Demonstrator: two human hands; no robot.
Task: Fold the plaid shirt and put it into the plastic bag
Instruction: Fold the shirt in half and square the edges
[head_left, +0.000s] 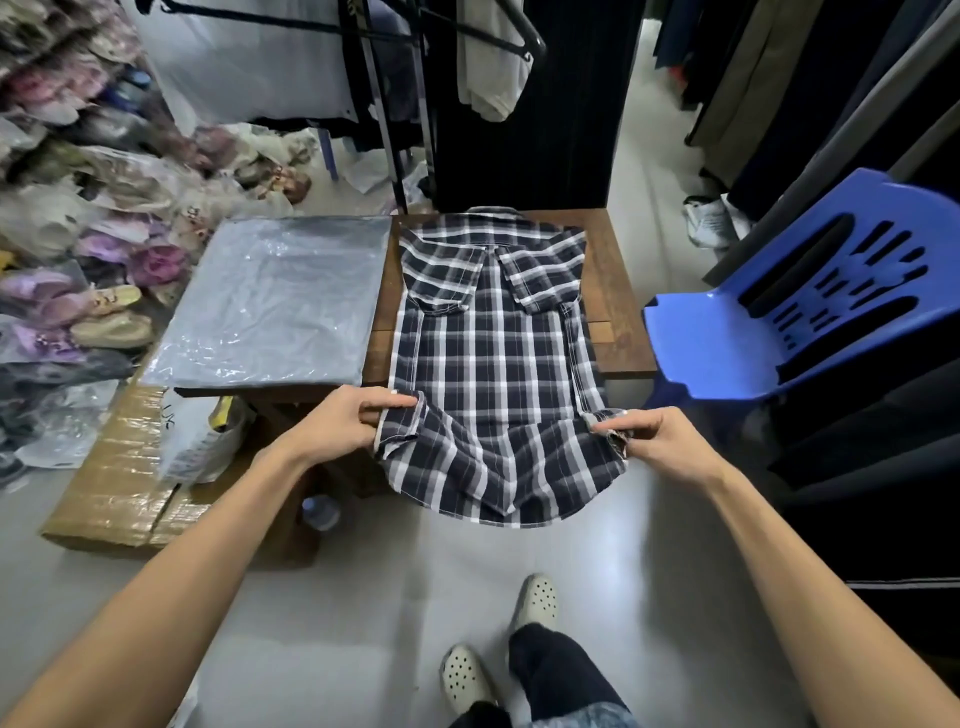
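A low wooden table (618, 291) stands in the middle of a pale floor (374, 597). Just right of it sits a blue plastic chair (810, 312), with dark garments (831, 104) hanging behind it. On the near left floor lies a flattened cardboard box (114, 488) wrapped in tape. Bagged clothes (78, 218) are heaped along the far left. A black clothes rack (400, 104) rises at the far side. 2 pale perforated clogs (467, 675) show at the near edge.

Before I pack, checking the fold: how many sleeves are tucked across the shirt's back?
2: left sleeve and right sleeve both lie folded inward near the collar.
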